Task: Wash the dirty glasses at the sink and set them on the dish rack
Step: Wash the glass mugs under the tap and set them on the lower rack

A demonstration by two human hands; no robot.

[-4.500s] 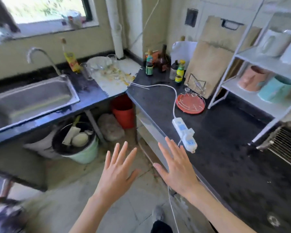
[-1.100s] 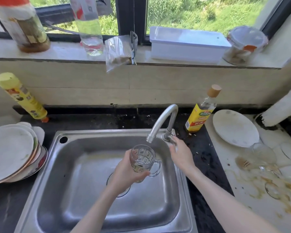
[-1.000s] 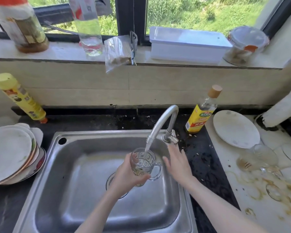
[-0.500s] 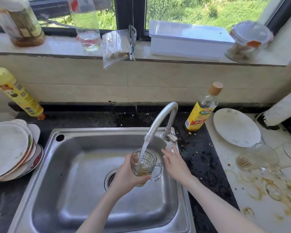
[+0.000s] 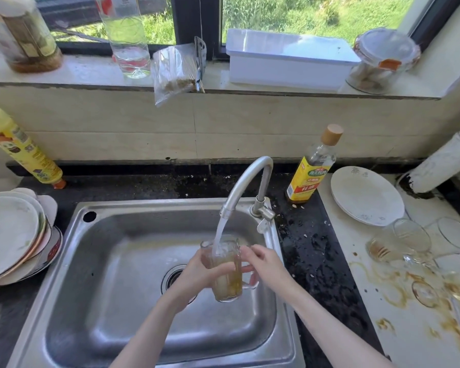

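- sink (image 5: 122, 261), tap (image 5: 246, 181) running into mug (image 5: 225, 269) held over basin
- left hand (image 5: 197, 274) wrapped round mug body
- right hand (image 5: 263, 261) fingers curled at handle
- wet glass: slippery, breakable, heavier filling; grip body plus handle

I have a single view, from a wide-angle camera worn on the person's head. It looks forward and steeply down into a stainless steel sink (image 5: 133, 261), which fills the lower middle of the frame at close range. The faucet (image 5: 246, 181) stands just above centre, facing the camera. Both forearms enter from the bottom edge, and the left hand (image 5: 197, 274) and right hand (image 5: 266, 264) meet near the middle. The view reaches up to the windowsill (image 5: 91, 73) and window along the top. Wide-angle distortion bends the counter (image 5: 316, 261) edges outward. No second view shares this scene.
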